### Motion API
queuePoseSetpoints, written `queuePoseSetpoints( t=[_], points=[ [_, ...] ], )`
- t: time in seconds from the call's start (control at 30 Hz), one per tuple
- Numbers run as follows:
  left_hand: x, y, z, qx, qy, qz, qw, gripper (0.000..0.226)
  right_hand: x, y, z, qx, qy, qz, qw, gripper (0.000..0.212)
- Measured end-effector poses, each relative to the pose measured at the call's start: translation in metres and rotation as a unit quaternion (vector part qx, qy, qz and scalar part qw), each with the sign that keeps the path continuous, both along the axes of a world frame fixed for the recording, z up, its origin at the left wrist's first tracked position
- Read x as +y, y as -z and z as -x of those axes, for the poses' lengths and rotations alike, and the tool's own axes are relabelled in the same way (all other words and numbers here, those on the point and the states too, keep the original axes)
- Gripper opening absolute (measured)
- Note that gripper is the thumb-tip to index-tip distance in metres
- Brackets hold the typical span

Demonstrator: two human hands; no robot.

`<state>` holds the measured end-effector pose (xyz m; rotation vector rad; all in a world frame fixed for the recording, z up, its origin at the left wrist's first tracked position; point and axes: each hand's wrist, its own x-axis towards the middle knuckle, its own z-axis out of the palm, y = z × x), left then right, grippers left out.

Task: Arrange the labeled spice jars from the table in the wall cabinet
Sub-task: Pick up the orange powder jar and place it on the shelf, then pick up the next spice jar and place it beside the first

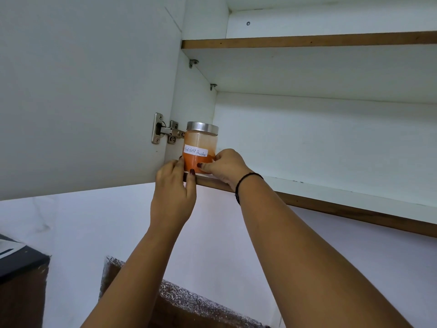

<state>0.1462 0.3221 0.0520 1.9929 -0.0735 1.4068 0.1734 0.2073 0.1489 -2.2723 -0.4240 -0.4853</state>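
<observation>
White wall cabinet hangs open, with its lower shelf running off to the right of the hands. Looks like the placing step: the jar sits at the shelf's front left corner, right between both hands. Arms reach up; the left hand curls round its side and the right hand pinches near the base. Next move is probably just letting go with the label facing out.

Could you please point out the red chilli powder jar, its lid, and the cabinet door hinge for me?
red chilli powder jar [201, 140]: head view, on the glass above the label.
steel lid [202, 127]: head view, on its side band.
door hinge [165, 130]: head view, on the metal arm.
</observation>
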Motion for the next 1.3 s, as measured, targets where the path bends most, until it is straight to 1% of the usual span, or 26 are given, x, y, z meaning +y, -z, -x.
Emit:
queuePoseSetpoints(
  t=[0.07,0.13,0.23,0.3,0.37,0.43,0.53,0.6,0.67,0.77,0.87,0.93,1.03,1.17,1.3],
  points=[
    [0.000,0.001,0.002,-0.001,0.006,0.003,1.000,0.039,-0.002,0.000,0.003,0.005,-0.006,-0.006,1.000,0.048],
    [0.000,-0.001,0.004,-0.007,0.016,0.012,1.000,0.039,-0.006,-0.001,0.008,0.008,-0.013,-0.033,0.999,0.052],
    [0.003,-0.009,0.010,-0.016,0.044,0.049,0.998,0.039,-0.010,-0.003,0.014,0.014,-0.020,-0.117,0.993,0.053],
    [0.006,-0.015,0.015,-0.006,0.059,0.061,0.996,0.039,-0.011,-0.003,0.021,0.013,-0.013,-0.178,0.984,0.051],
    [0.008,-0.021,0.020,0.019,0.074,0.050,0.996,0.039,-0.013,0.000,0.027,-0.013,-0.005,-0.233,0.972,0.049],
    [0.010,-0.025,0.028,0.034,0.087,0.047,0.994,0.038,-0.015,0.004,0.033,-0.068,0.006,-0.263,0.962,0.040],
    [0.010,-0.029,0.047,0.006,0.107,0.071,0.992,0.035,-0.026,0.011,0.046,-0.167,0.008,-0.239,0.957,0.030],
    [0.005,-0.029,0.061,-0.025,0.113,0.077,0.990,0.034,-0.041,0.018,0.060,-0.198,-0.015,-0.216,0.956,0.028],
    [-0.003,-0.027,0.074,-0.043,0.122,0.068,0.989,0.033,-0.058,0.028,0.076,-0.208,-0.037,-0.216,0.953,0.029],
    [-0.022,-0.022,0.097,-0.052,0.162,0.072,0.983,0.035,-0.079,0.047,0.109,-0.203,-0.058,-0.209,0.955,0.026],
    [-0.045,-0.010,0.121,-0.054,0.206,0.095,0.972,0.030,-0.094,0.071,0.146,-0.170,-0.104,-0.209,0.958,0.012],
    [-0.061,0.004,0.135,-0.037,0.242,0.105,0.964,0.029,-0.104,0.093,0.169,-0.165,-0.123,-0.200,0.958,0.008],
    [-0.082,0.027,0.154,-0.006,0.292,0.116,0.949,0.030,-0.118,0.124,0.199,-0.160,-0.130,-0.187,0.960,0.013],
    [-0.106,0.058,0.176,0.038,0.337,0.148,0.929,0.031,-0.136,0.151,0.230,-0.136,-0.131,-0.251,0.949,0.012],
    [-0.128,0.095,0.197,0.085,0.361,0.176,0.912,0.031,-0.152,0.179,0.253,-0.120,-0.123,-0.264,0.949,0.011]
  ],
)
